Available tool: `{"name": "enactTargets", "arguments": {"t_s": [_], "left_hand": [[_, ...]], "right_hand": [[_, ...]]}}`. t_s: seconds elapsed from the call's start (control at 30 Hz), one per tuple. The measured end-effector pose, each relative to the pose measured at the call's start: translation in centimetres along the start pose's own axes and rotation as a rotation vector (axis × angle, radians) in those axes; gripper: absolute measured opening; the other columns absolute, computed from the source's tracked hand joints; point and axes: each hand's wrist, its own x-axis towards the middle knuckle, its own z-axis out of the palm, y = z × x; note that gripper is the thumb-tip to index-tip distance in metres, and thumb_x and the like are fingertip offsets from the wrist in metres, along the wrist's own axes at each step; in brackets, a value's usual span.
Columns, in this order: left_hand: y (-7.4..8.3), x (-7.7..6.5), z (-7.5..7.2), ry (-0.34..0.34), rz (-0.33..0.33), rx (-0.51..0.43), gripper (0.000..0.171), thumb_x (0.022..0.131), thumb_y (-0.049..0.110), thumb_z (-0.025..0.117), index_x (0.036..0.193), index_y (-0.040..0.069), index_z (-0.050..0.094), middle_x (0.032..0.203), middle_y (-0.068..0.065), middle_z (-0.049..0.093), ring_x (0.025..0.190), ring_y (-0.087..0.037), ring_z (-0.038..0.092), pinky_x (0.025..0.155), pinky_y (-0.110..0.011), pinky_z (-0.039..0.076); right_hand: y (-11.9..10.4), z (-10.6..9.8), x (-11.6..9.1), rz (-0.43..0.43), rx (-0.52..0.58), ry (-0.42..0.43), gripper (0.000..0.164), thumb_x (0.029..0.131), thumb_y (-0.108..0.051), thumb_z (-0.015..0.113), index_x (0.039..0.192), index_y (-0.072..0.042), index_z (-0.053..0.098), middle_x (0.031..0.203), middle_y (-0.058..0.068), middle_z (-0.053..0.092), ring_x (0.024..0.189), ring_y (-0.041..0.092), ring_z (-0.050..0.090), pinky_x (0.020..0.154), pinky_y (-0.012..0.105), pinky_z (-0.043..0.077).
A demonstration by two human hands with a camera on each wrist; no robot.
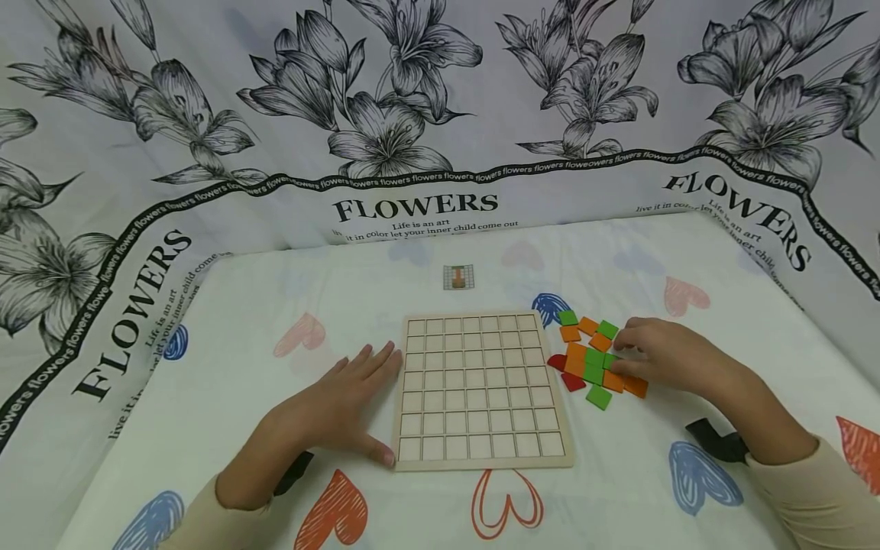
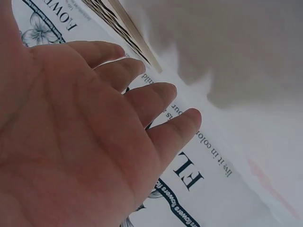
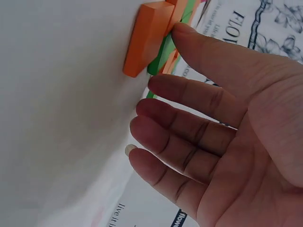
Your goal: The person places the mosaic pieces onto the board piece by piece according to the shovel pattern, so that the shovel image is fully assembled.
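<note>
A square wooden board with a grid of shallow cells lies flat in front of me. My left hand is spread along its left edge, fingertips and thumb right at the frame; the left wrist view shows the bare palm. Just right of the board is a loose cluster of orange, green and red tiles. Over its right side my right hand reaches with loosely bent fingers. In the right wrist view the thumb tip is against the tiles by a thick orange tile, and the index fingertip is close to a green tile.
Behind the board lies a small picture card with a grid pattern. Two red tiles, one of them a flat red tile, sit closest to the board's right edge. A white sheet printed with hearts covers the surface, and flower-printed fabric rises behind.
</note>
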Motion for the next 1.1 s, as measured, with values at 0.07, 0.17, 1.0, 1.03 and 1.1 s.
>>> {"name": "enactTargets", "arguments": {"t_s": [0.07, 0.17, 1.0, 1.03, 1.1], "left_hand": [[0.1, 0.0, 0.1, -0.003, 0.016, 0.006, 0.138, 0.058, 0.083, 0.073, 0.162, 0.01, 0.017, 0.167, -0.01, 0.012, 0.151, -0.038, 0.009, 0.116, -0.059, 0.014], [0.4, -0.1, 0.4, -0.01, 0.032, 0.016, 0.14, 0.057, 0.085, 0.071, 0.161, 0.008, 0.016, 0.166, -0.013, 0.011, 0.151, -0.039, 0.008, 0.116, -0.059, 0.014], [1.6, -0.1, 0.9, -0.052, 0.034, 0.041, 0.139, 0.06, 0.077, 0.078, 0.161, 0.004, 0.015, 0.167, -0.014, 0.007, 0.151, -0.038, 0.006, 0.117, -0.057, 0.014], [1.6, -0.1, 0.9, -0.052, 0.035, 0.041, 0.139, 0.06, 0.076, 0.078, 0.161, 0.004, 0.015, 0.167, -0.014, 0.007, 0.151, -0.038, 0.006, 0.117, -0.057, 0.014], [1.6, -0.1, 0.9, -0.051, 0.038, 0.044, 0.139, 0.06, 0.076, 0.078, 0.161, 0.004, 0.015, 0.167, -0.014, 0.007, 0.151, -0.038, 0.006, 0.117, -0.057, 0.014]], "right_hand": [[-0.1, 0.1, 0.1, 0.001, -0.003, 0.0, 0.023, 0.087, -0.027, 0.079, 0.099, -0.008, 0.077, 0.094, -0.001, 0.066, 0.085, 0.019, 0.063, 0.078, 0.042, 0.056], [-0.2, 0.3, 0.1, 0.0, -0.003, -0.002, 0.021, 0.087, -0.026, 0.079, 0.099, -0.009, 0.078, 0.092, -0.003, 0.065, 0.083, 0.017, 0.062, 0.076, 0.04, 0.056], [-0.4, 0.6, 0.0, -0.003, 0.023, 0.0, 0.019, 0.085, -0.022, 0.081, 0.098, -0.012, 0.072, 0.087, -0.005, 0.062, 0.079, 0.016, 0.056, 0.074, 0.038, 0.053], [-0.5, 0.6, 0.0, -0.011, 0.025, 0.004, 0.017, 0.085, -0.021, 0.081, 0.097, -0.013, 0.072, 0.085, -0.006, 0.062, 0.079, 0.016, 0.055, 0.073, 0.037, 0.053], [-0.5, 0.6, 0.0, -0.028, 0.034, 0.01, 0.016, 0.085, -0.018, 0.082, 0.096, -0.014, 0.071, 0.084, -0.007, 0.062, 0.078, 0.015, 0.056, 0.073, 0.036, 0.053]]}}
